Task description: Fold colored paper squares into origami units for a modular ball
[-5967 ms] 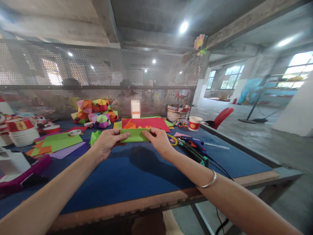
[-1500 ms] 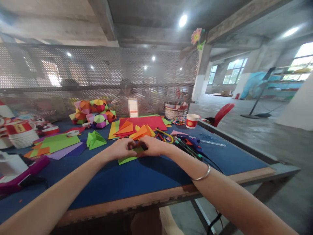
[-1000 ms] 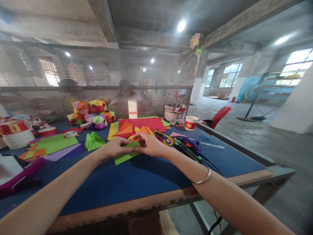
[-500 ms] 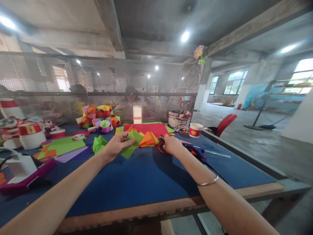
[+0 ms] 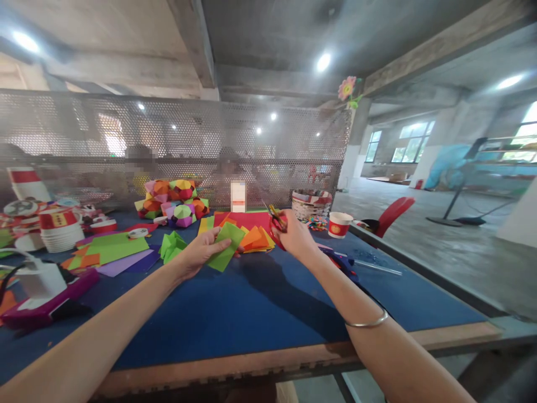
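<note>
Between thumb and fingers my left hand (image 5: pixel 202 249) pinches a green piece of paper (image 5: pixel 227 252), held a little above the blue tabletop. My right hand (image 5: pixel 297 239) is closed around a pair of scissors (image 5: pixel 274 215), raised off the table with the blades pointing up and away. Red handle loops show partly under the fingers. Orange and yellow folded papers (image 5: pixel 255 239) lie between the two hands. Close by my left wrist sits a bright green folded paper piece (image 5: pixel 171 246). Red paper sheets (image 5: pixel 251 219) are stacked behind.
Multicoloured paper balls (image 5: pixel 174 201) stand at the back. To the left are paper cups (image 5: pixel 61 229), flat coloured sheets (image 5: pixel 115 249) and a purple power strip (image 5: pixel 78 288). A woven basket (image 5: pixel 311 204), a paper cup (image 5: pixel 340 225) and a dark blue glue gun (image 5: pixel 342 263) are to the right.
My right hand has lifted the scissors from the table beside the glue gun and brought them up, blades now raised. My left hand keeps the green paper nearly in place.
</note>
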Demonstrator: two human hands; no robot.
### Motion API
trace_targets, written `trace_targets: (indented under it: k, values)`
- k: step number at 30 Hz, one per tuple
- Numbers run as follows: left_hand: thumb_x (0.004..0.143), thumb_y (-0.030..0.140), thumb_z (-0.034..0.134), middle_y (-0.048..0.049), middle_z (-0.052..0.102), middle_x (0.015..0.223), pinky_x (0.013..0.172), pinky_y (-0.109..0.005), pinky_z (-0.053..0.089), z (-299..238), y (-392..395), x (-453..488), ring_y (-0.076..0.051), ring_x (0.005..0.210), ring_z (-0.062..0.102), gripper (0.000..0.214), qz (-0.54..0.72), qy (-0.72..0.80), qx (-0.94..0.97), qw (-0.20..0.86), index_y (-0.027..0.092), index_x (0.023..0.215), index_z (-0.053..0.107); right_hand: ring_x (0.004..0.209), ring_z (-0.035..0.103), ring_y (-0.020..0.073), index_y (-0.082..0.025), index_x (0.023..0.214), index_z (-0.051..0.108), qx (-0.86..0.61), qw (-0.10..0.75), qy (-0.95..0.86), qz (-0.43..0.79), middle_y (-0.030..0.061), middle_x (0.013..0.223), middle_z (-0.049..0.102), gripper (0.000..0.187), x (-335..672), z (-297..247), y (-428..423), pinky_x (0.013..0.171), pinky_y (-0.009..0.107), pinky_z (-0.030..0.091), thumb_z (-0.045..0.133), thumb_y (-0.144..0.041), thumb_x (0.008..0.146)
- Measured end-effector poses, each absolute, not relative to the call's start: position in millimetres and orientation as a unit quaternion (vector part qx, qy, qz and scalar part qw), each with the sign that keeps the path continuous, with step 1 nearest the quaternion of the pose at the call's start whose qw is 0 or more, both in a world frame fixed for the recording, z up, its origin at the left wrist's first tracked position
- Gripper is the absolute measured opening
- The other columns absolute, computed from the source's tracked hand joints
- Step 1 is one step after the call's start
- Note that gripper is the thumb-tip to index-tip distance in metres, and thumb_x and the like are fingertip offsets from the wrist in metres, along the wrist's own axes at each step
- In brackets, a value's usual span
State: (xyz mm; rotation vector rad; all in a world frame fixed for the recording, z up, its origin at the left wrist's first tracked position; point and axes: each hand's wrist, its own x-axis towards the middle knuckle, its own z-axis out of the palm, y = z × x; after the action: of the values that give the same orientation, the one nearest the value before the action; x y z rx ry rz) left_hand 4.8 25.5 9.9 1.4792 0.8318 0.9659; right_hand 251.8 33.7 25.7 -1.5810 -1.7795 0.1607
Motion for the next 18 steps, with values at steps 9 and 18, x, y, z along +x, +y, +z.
trace_targets:
  k: [9,18]
  values:
    - [0.063,0.048,0.094,-0.0055,0.080,0.087,0.068,-0.025,0.054,6,28,4,-0.016,0.072,0.072,0.057,0.390,0.378,0.611,0.577,0.016,0.105,0.072,0.047,0.048,0.0075,-0.023,0.106,0.048,-0.416,0.518,-0.606,0.437,-0.0047,0.076,0.064,0.061,215,12,25,0.044,0.021,0.037,0.085,-0.050,0.066]
    - [0.059,0.056,0.093,-0.0064,0.078,0.079,0.066,-0.026,0.050,4,23,12,-0.017,0.070,0.069,0.053,0.369,0.374,0.666,0.530,0.014,0.088,0.076,0.062,0.063,0.0136,-0.022,0.099,0.051,-0.333,0.534,-0.619,0.470,-0.0069,0.066,0.063,0.067,206,-1,27,0.062,0.026,0.051,0.094,-0.039,0.051]
